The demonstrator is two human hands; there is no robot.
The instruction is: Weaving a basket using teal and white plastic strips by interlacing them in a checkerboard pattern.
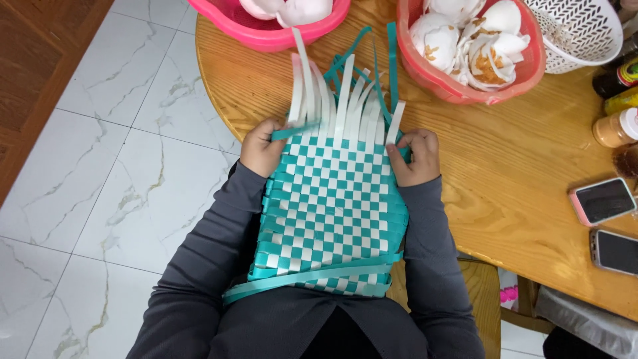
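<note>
- A half-woven basket (330, 206) of teal and white strips is being propped at the centre of the frame, its lower end resting at the lap and its long axis running up the frame onto the wooden worktop (518, 173).
- The left hand (261, 147) is being kept closed at the left of the weaving edge, pinching a teal strip (296, 131) that is lying crosswise.
- The right hand (415, 156) is being curled against the right edge, gripping the woven side.
- Loose upright strips (345, 93) are fanning out just above both hands, between them.
- Beyond them, in the upper frame, two pink bowls (266, 36) (465, 90) are standing well apart from the hands.
</note>
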